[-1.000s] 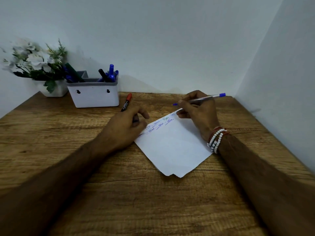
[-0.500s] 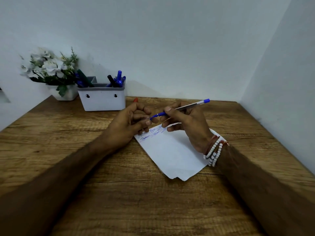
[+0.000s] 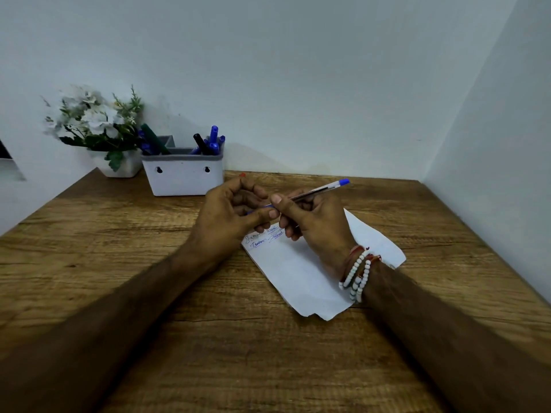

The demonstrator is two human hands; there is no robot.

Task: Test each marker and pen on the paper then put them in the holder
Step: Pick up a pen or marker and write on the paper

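My right hand (image 3: 316, 225) grips the blue pen (image 3: 316, 190) by its barrel and my left hand (image 3: 226, 216) pinches its front end, just above the paper (image 3: 313, 278); judging it is being capped, I'd push straight along the barrel before reaching for the holder (image 3: 183, 177) beyond my left fingers (image 3: 252, 187).

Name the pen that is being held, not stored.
The clear-barrelled blue pen, gripped by the right hand, unlike those standing in the white holder.

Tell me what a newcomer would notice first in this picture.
Mid-table, over the scribbled white paper, the right hand grips a blue pen while the left hand pinches its tip end. At the back left, a white holder stuffed with markers stands beside a pot of white flowers.
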